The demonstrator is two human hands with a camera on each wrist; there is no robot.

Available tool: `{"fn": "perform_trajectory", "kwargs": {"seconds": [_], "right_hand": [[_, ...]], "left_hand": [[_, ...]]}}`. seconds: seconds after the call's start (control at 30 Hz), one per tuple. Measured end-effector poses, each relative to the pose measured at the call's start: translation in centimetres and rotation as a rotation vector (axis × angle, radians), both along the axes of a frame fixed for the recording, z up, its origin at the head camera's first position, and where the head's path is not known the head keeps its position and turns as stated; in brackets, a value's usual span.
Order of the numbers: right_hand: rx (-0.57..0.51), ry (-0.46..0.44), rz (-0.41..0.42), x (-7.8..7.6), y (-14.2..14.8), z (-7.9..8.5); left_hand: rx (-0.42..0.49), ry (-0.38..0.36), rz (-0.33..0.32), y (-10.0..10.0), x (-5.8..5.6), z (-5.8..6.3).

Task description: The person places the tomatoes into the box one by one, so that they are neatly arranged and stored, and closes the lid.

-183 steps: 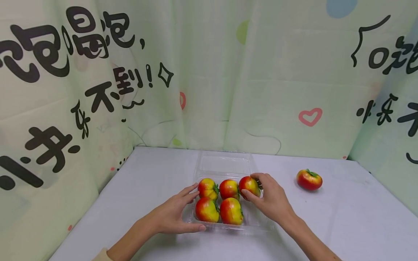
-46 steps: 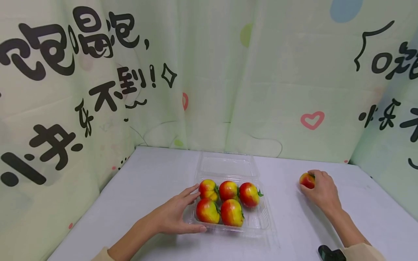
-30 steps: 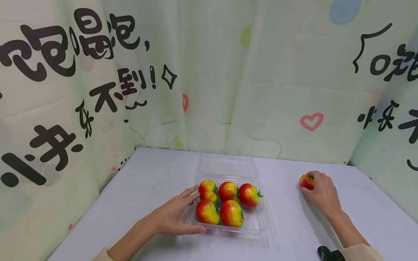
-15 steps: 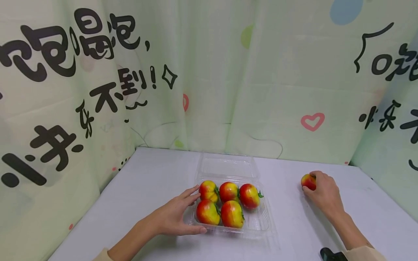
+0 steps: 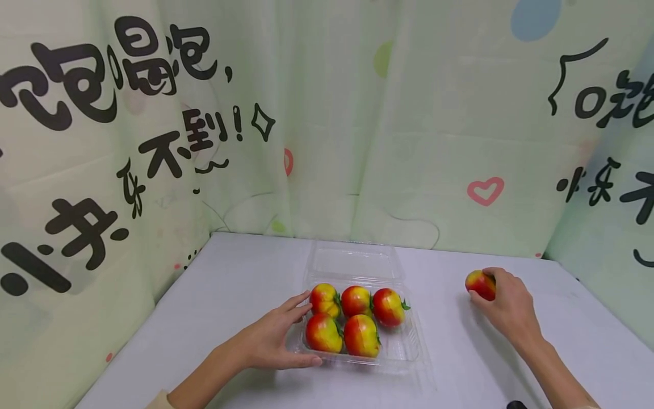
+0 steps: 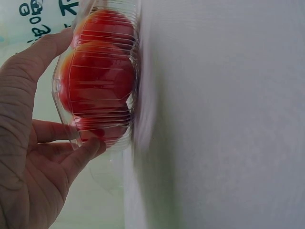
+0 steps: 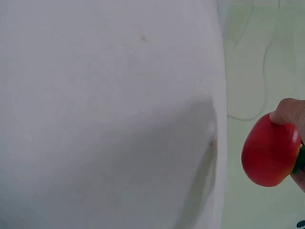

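Note:
A clear plastic container (image 5: 403,355) lies on the table with its lid (image 5: 352,262) folded back. In it sit red-and-yellow tomatoes with green stems: three in the far row, such as the right one (image 5: 388,307), and two in the near row (image 5: 361,336). My left hand (image 5: 278,338) holds the container's near left corner, thumb along the front rim and fingers at the left side; in the left wrist view the fingers (image 6: 86,157) bend against its wall. My right hand (image 5: 511,307) grips another tomato (image 5: 477,284), which in the right wrist view hangs off the tabletop.
The white table (image 5: 245,272) is bordered by a pale green curtain (image 5: 434,142) with black characters and a pink heart. The container stands mid-table, the right hand well to its right. A dark object (image 5: 516,404) shows near the right forearm.
Since the earliest frame, my right hand let go of the tomato at the container's far right, moved right and took the lone tomato. That tomato has just shifted slightly up. The left hand stays.

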State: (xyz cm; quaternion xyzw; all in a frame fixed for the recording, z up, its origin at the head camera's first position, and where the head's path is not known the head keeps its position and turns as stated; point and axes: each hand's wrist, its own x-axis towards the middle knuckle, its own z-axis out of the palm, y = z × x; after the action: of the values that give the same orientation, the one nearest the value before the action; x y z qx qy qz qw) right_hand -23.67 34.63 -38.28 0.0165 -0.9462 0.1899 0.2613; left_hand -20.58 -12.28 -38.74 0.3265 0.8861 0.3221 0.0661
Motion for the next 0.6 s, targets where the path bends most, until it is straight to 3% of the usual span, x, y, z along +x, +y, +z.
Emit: {"fn": "perform_trajectory", "kwargs": {"seconds": [0.6], "right_hand": [[-0.006,0.143,0.078,2.5,-3.0,1.6]], "left_hand": [[0.003,-0.018,0.015,0.0,0.1,-0.1]]}}
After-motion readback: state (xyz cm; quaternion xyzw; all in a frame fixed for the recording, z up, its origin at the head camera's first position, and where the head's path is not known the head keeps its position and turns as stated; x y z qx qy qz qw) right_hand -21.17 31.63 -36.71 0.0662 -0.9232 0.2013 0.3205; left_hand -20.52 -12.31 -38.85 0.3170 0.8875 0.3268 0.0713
